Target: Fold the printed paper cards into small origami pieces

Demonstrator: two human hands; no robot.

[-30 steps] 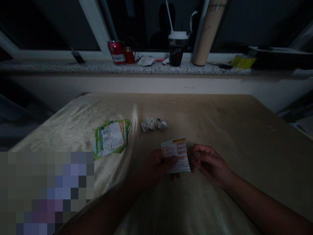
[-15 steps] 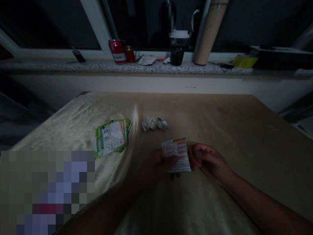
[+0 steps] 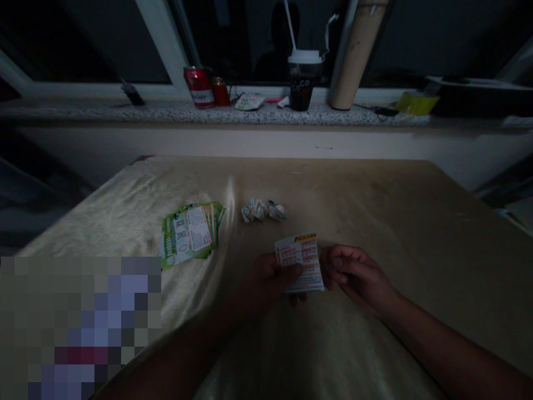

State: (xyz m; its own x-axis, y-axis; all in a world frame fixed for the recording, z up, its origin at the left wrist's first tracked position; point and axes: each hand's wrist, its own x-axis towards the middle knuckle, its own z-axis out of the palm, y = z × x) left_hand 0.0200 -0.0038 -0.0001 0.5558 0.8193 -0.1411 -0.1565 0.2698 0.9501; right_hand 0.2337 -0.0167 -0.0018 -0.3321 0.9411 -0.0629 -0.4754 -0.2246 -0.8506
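Observation:
My left hand point(image 3: 272, 276) holds a small printed paper card point(image 3: 308, 265) by its left side, thumb on the front and fingers behind. Rows of orange and dark print cover the card, which is tipped slightly. Close by its right edge is my right hand point(image 3: 353, 269), with fingers curled and pressed together; whether they touch the card or hold anything is hidden. Two crumpled pieces of printed paper, a larger one point(image 3: 255, 210) and a smaller one point(image 3: 276, 210), lie beyond the card. To the left, a fanned stack of green printed cards point(image 3: 189, 234) rests on the cloth.
A pale, wrinkled cloth point(image 3: 400, 222) covers the table. Along the stone windowsill point(image 3: 162, 114) stand a red can point(image 3: 200, 88), a small red-orange container point(image 3: 220, 92), a lidded drink cup with a straw point(image 3: 302, 83) and a cardboard tube point(image 3: 358, 53). The lower left is pixelated.

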